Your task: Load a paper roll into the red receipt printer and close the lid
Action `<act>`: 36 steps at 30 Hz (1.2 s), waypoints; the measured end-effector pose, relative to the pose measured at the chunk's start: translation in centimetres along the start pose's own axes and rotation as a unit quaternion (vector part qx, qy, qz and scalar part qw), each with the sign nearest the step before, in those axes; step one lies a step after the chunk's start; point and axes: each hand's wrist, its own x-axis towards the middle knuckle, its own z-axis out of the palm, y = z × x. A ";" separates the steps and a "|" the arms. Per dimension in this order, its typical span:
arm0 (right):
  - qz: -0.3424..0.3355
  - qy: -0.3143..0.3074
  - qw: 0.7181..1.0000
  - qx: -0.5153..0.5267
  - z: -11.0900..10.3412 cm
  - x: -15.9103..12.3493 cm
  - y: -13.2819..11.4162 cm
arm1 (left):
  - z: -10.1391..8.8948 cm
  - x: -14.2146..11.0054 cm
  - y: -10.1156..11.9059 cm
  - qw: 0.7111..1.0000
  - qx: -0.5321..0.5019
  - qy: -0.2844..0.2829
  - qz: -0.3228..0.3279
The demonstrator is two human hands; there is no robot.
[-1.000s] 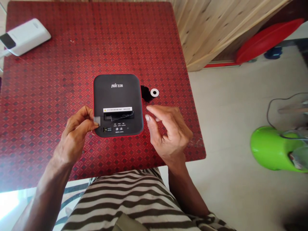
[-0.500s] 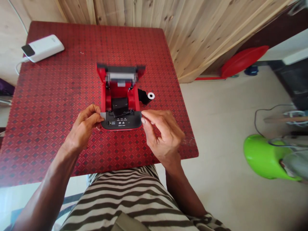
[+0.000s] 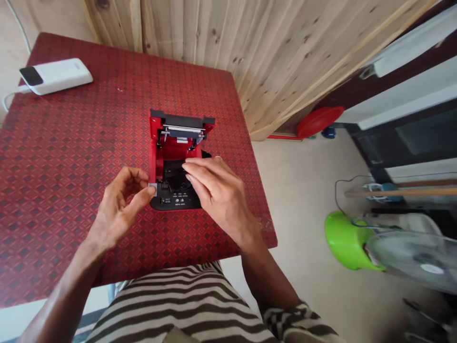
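A small red and black label printer (image 3: 153, 164) stands on the table with its lid (image 3: 182, 119) raised, showing a roller. My left hand (image 3: 119, 209) grips its front left corner, the thumb on a small grey piece (image 3: 153, 188) and the fingers by the side wall. My right hand (image 3: 223, 193) reaches over the right side, fingers pressed together at a dark, block-like piece (image 3: 174, 171) inside the compartment. Whether the fingertips pinch that piece is hidden. A black roll (image 3: 205, 154) lies beyond the printer's right side, mostly covered by my right hand.
A white power bank (image 3: 59, 76) with a cable lies at the far left of the red patterned table (image 3: 89, 143). A wooden wall (image 3: 200, 33) borders the back. On the floor to the right are a green stool or bin (image 3: 341, 238) and a fan (image 3: 417, 259).
My right hand has left the printer's front right corner and moved inward over the compartment. My left hand stays at the front left corner. The whole view has shifted and turned slightly.
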 end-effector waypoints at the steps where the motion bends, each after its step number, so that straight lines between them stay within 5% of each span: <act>1: 0.000 -0.048 0.999 -0.014 0.3 0.8 0.0 | 0.3 0.0 -0.2 1.000 0.010 0.019 0.022; 7: 0.077 -0.333 0.936 -0.088 2.1 6.0 -0.2 | 1.8 0.0 -2.1 0.985 0.083 0.037 0.146; 11: 0.060 -0.408 0.906 -0.097 3.1 7.6 0.7 | 2.3 -0.2 -2.6 0.974 0.117 0.041 0.189; 15: 0.033 -0.408 0.907 -0.100 2.5 7.9 0.9 | 2.3 -0.2 -2.7 0.968 0.138 0.042 0.207; 20: 0.032 -0.326 0.938 -0.111 0.0 6.7 -0.8 | 2.2 -0.1 -2.6 0.965 0.151 0.044 0.211; 25: 0.097 -0.117 0.986 0.075 -3.7 3.5 -0.1 | 2.0 0.0 -2.9 0.967 0.154 0.043 0.198; 30: 0.270 0.018 0.927 0.261 -4.9 -1.8 2.2 | 1.8 0.2 -3.7 0.970 0.146 0.045 0.191; 36: 0.387 0.144 0.848 0.333 -2.8 -7.7 3.6 | 1.9 0.6 -3.9 0.971 0.133 0.059 0.190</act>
